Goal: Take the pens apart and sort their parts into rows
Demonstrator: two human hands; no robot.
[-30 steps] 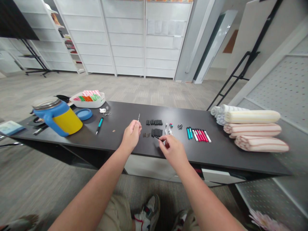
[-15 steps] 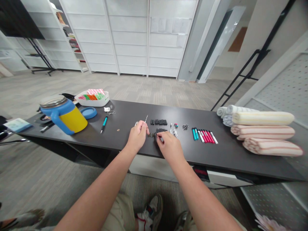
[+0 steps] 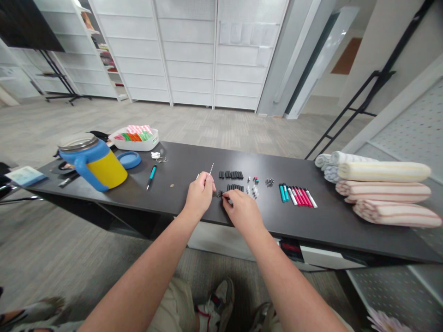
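Observation:
My left hand [image 3: 200,193] is closed around a thin pale pen refill [image 3: 211,169], its slim end pointing up and away from me. Just right of it, my right hand [image 3: 244,207] is closed in a pinch low over the table; whatever is between its fingertips is too small to make out. Small dark springs [image 3: 217,194] lie between the two hands. Beyond the right fingers are a row of short black grips [image 3: 235,187] and a second row of black grips [image 3: 231,174]. Small clear and white pieces [image 3: 252,190] lie right of these.
Small metal tips [image 3: 269,182] and teal, white and red pen barrels [image 3: 297,196] lie to the right, before rolled towels [image 3: 384,170]. On the left are a teal pen [image 3: 151,177], a blue-yellow mug [image 3: 95,161], a blue lid [image 3: 129,160] and a white basket [image 3: 134,144].
My right fingertips have shifted slightly left, closer to the springs and my left hand. The left hand keeps its hold on the refill. The view has moved a little.

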